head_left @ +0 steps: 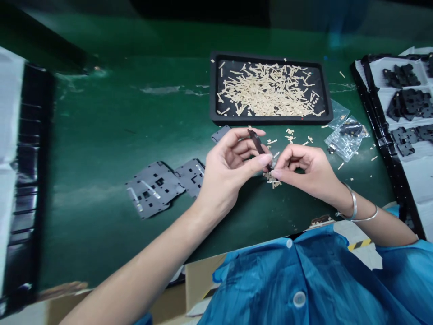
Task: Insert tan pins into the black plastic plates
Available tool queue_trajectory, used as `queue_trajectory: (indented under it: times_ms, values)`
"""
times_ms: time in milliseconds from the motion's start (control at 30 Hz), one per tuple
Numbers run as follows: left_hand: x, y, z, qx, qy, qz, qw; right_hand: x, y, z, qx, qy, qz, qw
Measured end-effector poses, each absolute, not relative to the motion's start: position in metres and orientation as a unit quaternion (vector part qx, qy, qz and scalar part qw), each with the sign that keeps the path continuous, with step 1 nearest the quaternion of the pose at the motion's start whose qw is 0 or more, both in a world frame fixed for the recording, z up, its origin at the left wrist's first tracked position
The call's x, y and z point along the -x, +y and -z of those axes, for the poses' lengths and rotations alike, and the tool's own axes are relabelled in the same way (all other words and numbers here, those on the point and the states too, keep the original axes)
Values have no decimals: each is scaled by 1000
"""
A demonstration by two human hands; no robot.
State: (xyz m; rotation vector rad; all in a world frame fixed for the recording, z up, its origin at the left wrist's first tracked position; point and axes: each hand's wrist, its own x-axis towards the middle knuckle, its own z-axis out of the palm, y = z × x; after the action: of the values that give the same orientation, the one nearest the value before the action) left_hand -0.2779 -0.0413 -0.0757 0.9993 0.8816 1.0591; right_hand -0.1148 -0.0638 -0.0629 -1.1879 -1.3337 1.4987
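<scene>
My left hand [230, 164] is closed on a small dark flat part [256, 142], held edge-up between thumb and fingers above the green table [111, 131]. My right hand [306, 169] pinches at the lower end of the same part, fingertips meeting the left thumb. A few beige strips [274, 181] lie on the table just under the hands. Grey flat plates [154, 188] lie to the left of my left wrist, and another grey plate [220, 134] peeks out behind the left fingers.
A black tray [214, 90] full of beige strips sits beyond the hands. Clear plastic bags [345, 137] with dark parts lie at right. A black tray [380, 131] with dark parts on white paper stands far right. Dark stacked trays [27, 189] stand at left.
</scene>
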Motion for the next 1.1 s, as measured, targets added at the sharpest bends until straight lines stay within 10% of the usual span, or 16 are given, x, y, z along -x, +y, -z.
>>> queue_trajectory:
  times_ms: [1100]
  values:
    - [278, -36, 75, -349, 444, -416, 712, 116, -59, 61, 496, -518, -582, 383]
